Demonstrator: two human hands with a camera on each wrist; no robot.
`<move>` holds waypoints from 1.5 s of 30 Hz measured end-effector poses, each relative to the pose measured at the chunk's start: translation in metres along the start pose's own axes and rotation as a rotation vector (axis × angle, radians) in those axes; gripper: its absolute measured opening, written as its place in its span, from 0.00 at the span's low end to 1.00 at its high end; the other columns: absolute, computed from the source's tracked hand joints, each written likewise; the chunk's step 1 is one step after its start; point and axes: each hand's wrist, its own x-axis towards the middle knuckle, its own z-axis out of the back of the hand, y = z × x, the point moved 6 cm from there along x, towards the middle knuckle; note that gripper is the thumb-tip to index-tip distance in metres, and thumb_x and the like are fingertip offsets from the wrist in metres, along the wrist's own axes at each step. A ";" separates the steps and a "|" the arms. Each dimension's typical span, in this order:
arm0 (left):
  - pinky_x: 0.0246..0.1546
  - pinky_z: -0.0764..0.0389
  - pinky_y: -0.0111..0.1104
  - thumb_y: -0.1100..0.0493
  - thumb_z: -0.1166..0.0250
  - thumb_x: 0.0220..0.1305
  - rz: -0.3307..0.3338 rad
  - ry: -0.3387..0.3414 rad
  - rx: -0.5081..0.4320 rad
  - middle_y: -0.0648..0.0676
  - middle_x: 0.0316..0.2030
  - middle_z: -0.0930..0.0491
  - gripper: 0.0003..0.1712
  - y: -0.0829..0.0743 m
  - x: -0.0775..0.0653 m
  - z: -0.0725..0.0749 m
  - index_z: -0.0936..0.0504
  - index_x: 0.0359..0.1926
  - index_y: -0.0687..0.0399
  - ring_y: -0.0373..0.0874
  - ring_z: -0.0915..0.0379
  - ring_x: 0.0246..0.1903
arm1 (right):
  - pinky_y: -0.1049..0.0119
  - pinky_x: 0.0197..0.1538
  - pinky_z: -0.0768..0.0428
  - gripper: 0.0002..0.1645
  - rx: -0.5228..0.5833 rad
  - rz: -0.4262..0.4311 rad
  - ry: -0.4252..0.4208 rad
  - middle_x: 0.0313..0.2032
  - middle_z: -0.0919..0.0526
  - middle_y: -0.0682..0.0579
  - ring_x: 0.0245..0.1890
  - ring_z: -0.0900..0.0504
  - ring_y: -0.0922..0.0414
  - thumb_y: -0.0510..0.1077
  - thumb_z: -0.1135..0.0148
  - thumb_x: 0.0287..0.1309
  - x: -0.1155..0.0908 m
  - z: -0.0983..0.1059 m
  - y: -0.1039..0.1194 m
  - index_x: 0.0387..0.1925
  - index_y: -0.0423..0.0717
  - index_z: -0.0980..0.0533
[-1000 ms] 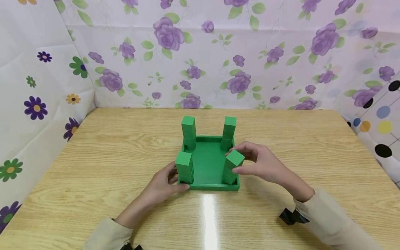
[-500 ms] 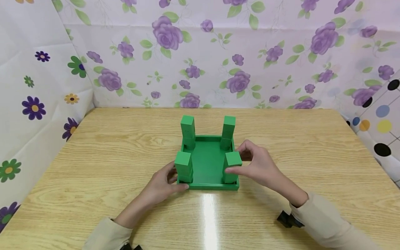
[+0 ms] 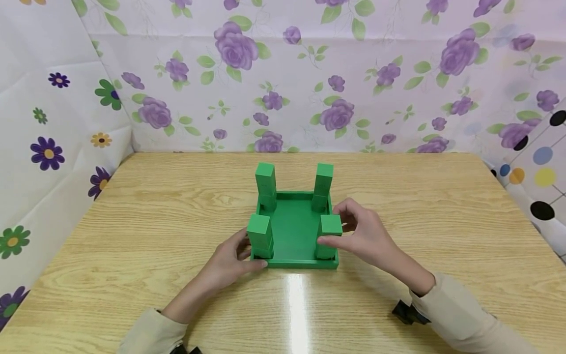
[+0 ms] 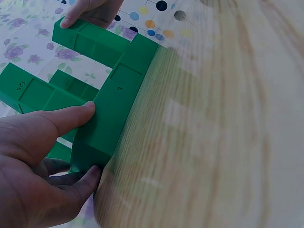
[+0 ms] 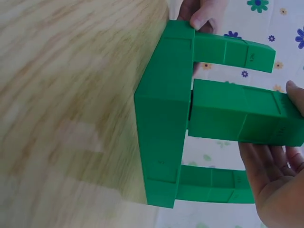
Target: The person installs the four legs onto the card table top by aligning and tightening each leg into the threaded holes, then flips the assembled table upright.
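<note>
A shallow green square tray (image 3: 300,264) lies on the table, with a tower of green blocks standing in each corner. My left hand (image 3: 224,263) holds the tray's near left corner, thumb along the front wall and fingers at the left side, beside the near left tower (image 3: 260,237). With thumb and fingers on opposite sides, my right hand (image 3: 370,233) pinches the near right tower (image 3: 330,225). That tower stands upright in its corner, and the right wrist view shows block seams and a printed number on it (image 5: 237,111). Both hands leave the far left tower (image 3: 266,183) and far right tower (image 3: 324,183) untouched.
The wood-grain table (image 3: 177,206) stretches out on every side of the tray. Flowered cloth (image 3: 287,88) hangs behind it, with more patterned cloth at the left (image 3: 53,196) and a dotted one at the right (image 3: 541,172).
The near right tower was turned and leaning a second ago; it now stands square with the tray. My right hand shifted slightly left with it. My left hand kept its place.
</note>
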 end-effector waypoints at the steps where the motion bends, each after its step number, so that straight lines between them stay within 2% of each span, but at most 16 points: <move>1: 0.59 0.27 0.41 0.66 0.26 0.52 0.001 0.000 0.000 0.60 0.57 0.27 0.45 0.000 0.000 0.000 0.36 0.70 0.54 0.55 0.30 0.58 | 0.62 0.41 0.17 0.24 -0.007 0.008 0.001 0.35 0.20 0.52 0.35 0.19 0.57 0.41 0.21 0.44 0.000 0.000 0.001 0.40 0.42 0.27; 6: 0.59 0.27 0.41 0.65 0.26 0.52 -0.005 0.000 0.008 0.60 0.57 0.27 0.45 0.001 0.001 -0.001 0.36 0.70 0.55 0.56 0.30 0.58 | 0.61 0.46 0.19 0.28 -0.022 0.047 0.034 0.44 0.20 0.51 0.45 0.21 0.55 0.41 0.23 0.47 -0.001 0.000 0.005 0.48 0.43 0.27; 11: 0.59 0.27 0.40 0.66 0.25 0.52 0.001 -0.002 0.001 0.59 0.57 0.26 0.45 0.002 0.002 -0.002 0.35 0.70 0.54 0.55 0.30 0.58 | 0.58 0.56 0.24 0.32 0.096 0.072 0.165 0.55 0.22 0.51 0.56 0.25 0.56 0.38 0.27 0.52 0.000 0.005 0.004 0.58 0.43 0.29; 15: 0.59 0.27 0.42 0.65 0.26 0.53 -0.015 0.011 -0.007 0.60 0.57 0.27 0.45 0.002 0.001 -0.001 0.37 0.70 0.55 0.56 0.30 0.58 | 0.61 0.59 0.26 0.29 0.203 0.091 0.266 0.57 0.23 0.50 0.59 0.27 0.56 0.37 0.32 0.57 0.002 0.010 0.002 0.60 0.41 0.28; 19: 0.59 0.27 0.42 0.65 0.26 0.53 -0.012 0.018 -0.015 0.60 0.57 0.27 0.45 0.001 0.000 0.000 0.37 0.71 0.55 0.56 0.30 0.58 | 0.65 0.61 0.28 0.30 0.329 0.101 0.367 0.59 0.24 0.46 0.62 0.29 0.53 0.34 0.35 0.59 0.007 0.011 0.000 0.63 0.37 0.30; 23: 0.59 0.27 0.42 0.65 0.26 0.53 -0.010 0.017 -0.019 0.60 0.57 0.27 0.45 0.001 0.000 0.000 0.37 0.71 0.55 0.56 0.30 0.58 | 0.62 0.65 0.31 0.32 0.395 0.093 0.465 0.61 0.26 0.45 0.65 0.32 0.51 0.32 0.36 0.58 0.011 0.008 -0.003 0.65 0.38 0.32; 27: 0.59 0.27 0.43 0.65 0.26 0.54 -0.022 0.020 -0.022 0.61 0.57 0.27 0.45 0.001 0.000 0.000 0.37 0.71 0.56 0.56 0.30 0.58 | 0.62 0.65 0.32 0.32 0.421 0.096 0.516 0.60 0.25 0.45 0.64 0.32 0.51 0.31 0.36 0.58 0.013 0.004 -0.006 0.65 0.38 0.31; 33: 0.58 0.26 0.41 0.66 0.26 0.52 -0.014 0.011 -0.006 0.59 0.56 0.26 0.46 0.003 0.001 0.000 0.37 0.70 0.54 0.55 0.29 0.57 | 0.64 0.61 0.28 0.29 0.424 0.118 0.516 0.56 0.22 0.43 0.60 0.27 0.50 0.33 0.36 0.59 0.015 0.003 -0.010 0.63 0.45 0.27; 36: 0.58 0.26 0.41 0.66 0.26 0.52 -0.010 0.009 -0.009 0.59 0.57 0.27 0.46 0.003 0.001 0.000 0.37 0.71 0.54 0.55 0.29 0.57 | 0.63 0.61 0.28 0.29 0.415 0.104 0.498 0.55 0.21 0.42 0.58 0.25 0.51 0.33 0.35 0.58 0.016 0.002 -0.009 0.62 0.39 0.28; 38: 0.58 0.26 0.41 0.66 0.26 0.52 -0.012 0.014 -0.017 0.60 0.57 0.27 0.46 0.003 0.001 0.000 0.37 0.71 0.55 0.55 0.29 0.57 | 0.63 0.60 0.26 0.29 0.393 0.093 0.480 0.54 0.21 0.42 0.58 0.24 0.52 0.33 0.34 0.57 0.015 0.002 -0.008 0.61 0.34 0.28; 40: 0.58 0.26 0.42 0.66 0.26 0.53 -0.017 0.023 -0.023 0.61 0.57 0.27 0.46 0.002 0.000 0.000 0.38 0.71 0.56 0.56 0.29 0.58 | 0.63 0.54 0.23 0.29 0.353 0.084 0.456 0.53 0.20 0.44 0.56 0.23 0.52 0.33 0.32 0.55 0.014 0.002 -0.007 0.59 0.33 0.28; 43: 0.59 0.27 0.42 0.65 0.26 0.54 -0.019 0.028 -0.028 0.61 0.58 0.28 0.46 0.002 0.000 0.000 0.38 0.71 0.56 0.56 0.30 0.58 | 0.62 0.48 0.22 0.28 0.281 0.074 0.411 0.52 0.19 0.47 0.55 0.23 0.54 0.35 0.30 0.54 0.013 0.002 -0.007 0.58 0.38 0.25; 45: 0.59 0.27 0.42 0.65 0.26 0.53 -0.013 0.025 -0.027 0.61 0.58 0.28 0.46 0.002 0.001 0.000 0.38 0.71 0.56 0.56 0.30 0.58 | 0.63 0.48 0.21 0.27 0.249 0.069 0.379 0.51 0.19 0.49 0.55 0.23 0.55 0.35 0.29 0.53 0.012 0.002 -0.007 0.57 0.40 0.24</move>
